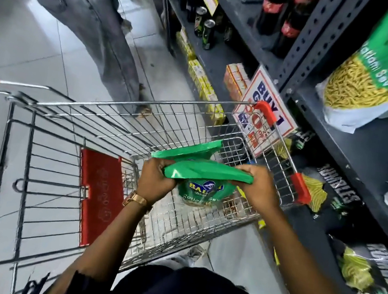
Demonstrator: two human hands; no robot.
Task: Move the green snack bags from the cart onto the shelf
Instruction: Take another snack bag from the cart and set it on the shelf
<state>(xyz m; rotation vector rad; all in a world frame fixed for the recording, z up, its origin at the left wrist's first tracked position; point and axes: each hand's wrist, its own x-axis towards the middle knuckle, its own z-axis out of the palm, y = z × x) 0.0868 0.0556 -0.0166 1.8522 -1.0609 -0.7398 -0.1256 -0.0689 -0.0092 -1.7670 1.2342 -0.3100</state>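
- Looking down from head height, both of the person's bare hands reached into a wire shopping cart (68, 125) and were closed on the top seam of a green snack bag (204, 178).
- The left hand (155, 181), with a gold watch (135, 199) at its wrist, pinched the seam's left end; the right hand (256, 187) pinched its right end, the fingers curled over the folded green edge.
- The bag hung between the two hands, just above the cart's mesh floor, its blue and yellow label facing up toward the camera.
- A second green bag (188, 151) lay just beyond the hands, touching the held one; its lower part was hidden.
- Right of the right hand and higher stood the dark metal shelf (367, 150), where another green bag of the same brand (386, 63) already sat, near the top right corner.
- Below the right hand's side, lower shelves held black and yellow snack packets (338, 196); a "Buy 1" sign (264, 119) leaned past the cart's far corner.
- Beyond the hands to the left, someone in grey trousers (87, 8) stood on the tiled floor.
- Judging from this, the step in hand was lifting the bag out of the cart.
- To do it well, the grip probably should stay even at both ends so the bag rises level, clears the cart's right rim and red corner guard (300, 187), and avoids snagging the wire.
- It seemed wise to swing it right and up toward the bare shelf space beside the placed bag.
- At least one more bag appeared left to move.
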